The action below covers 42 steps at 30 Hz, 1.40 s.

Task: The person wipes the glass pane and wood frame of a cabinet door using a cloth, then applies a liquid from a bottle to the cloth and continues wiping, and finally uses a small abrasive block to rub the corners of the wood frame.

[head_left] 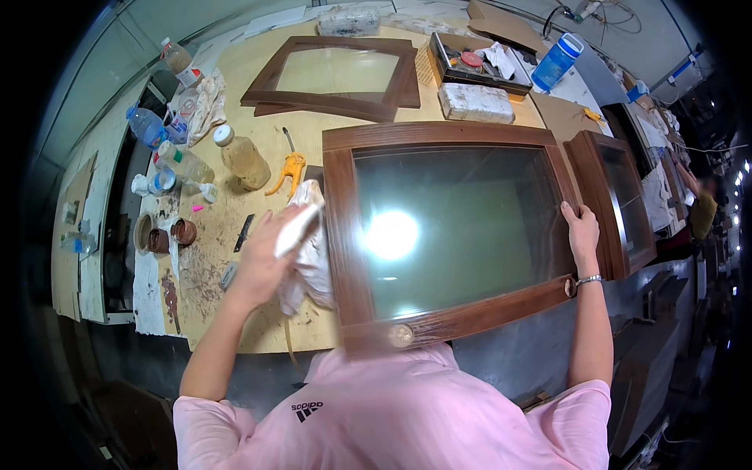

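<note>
A brown wooden cabinet door [342,196] with a glass pane lies tilted at the table's near edge, its lower rail close to my body. My right hand [581,237] is closed on its right side, fingers over the frame. My left hand [265,262], slightly blurred, is closed on a flat white pad [296,230] just left of the door. Under and beyond that hand a crumpled white cloth [312,270] lies against the door's left stile. One round metal-coloured recess [400,336] shows in the lower rail, another near the lower right corner.
Stacked framed panels [270,78] lie at the back; a narrower glazed door [611,204] stands at right. On the left are a yellowish bottle [246,163], yellow-handled tool [291,168], brown-stained cups [184,232] and several bottles. A box of supplies [482,66] and blue bottle [557,63] stand behind.
</note>
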### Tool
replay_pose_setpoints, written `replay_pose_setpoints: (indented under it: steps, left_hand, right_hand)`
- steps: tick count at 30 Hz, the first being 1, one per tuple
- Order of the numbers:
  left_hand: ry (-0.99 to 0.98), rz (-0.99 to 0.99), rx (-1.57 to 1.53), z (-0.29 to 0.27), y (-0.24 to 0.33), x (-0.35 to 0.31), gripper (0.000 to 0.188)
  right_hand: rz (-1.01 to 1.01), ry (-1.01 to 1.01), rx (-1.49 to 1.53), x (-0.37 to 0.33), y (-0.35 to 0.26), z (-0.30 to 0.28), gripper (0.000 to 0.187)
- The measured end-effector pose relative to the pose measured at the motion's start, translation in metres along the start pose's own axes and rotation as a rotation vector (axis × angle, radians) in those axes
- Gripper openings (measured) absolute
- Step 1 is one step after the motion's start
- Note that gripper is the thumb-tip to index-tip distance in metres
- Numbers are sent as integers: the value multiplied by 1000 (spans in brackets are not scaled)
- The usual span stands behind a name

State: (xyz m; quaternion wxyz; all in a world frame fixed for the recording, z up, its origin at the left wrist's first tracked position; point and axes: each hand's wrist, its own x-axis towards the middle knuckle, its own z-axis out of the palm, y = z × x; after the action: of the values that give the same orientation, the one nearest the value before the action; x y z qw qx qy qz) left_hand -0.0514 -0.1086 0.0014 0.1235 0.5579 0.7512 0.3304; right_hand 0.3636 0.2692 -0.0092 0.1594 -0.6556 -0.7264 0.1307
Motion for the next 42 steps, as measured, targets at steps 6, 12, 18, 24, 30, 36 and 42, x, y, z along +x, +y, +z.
replay_pose_setpoints:
  steps: [6, 12, 18, 24, 30, 36, 42]
  left_hand:
    - [489, -483, -861, -33, 15, -70, 33]
    - [656, -362, -494, -17, 132, -159, 32]
    - [-211, -220, 61, 127, 247, -34, 67]
    - [-92, 305, 171, 289, 319, 34, 57]
    - [-55, 332, 144, 283, 317, 34, 54]
    - [292, -368, 439, 178, 237, -75, 51]
    - [864, -544, -509, 145, 277, 10, 46]
  right_hand:
    - [-99, -123, 151, 6, 10, -10, 50]
    - [-280, -528, 570, 1, 36, -35, 34]
    - [-313, -617, 799, -8, 56, -32, 50]
    - [-312, -695, 924, -9, 52, -26, 47]
    - [-330, -668, 979, 8, 82, -14, 49]
    - [-368, -662, 950, 4, 93, -9, 59]
    - [-311, -638, 1087, -49, 136, -25, 61]
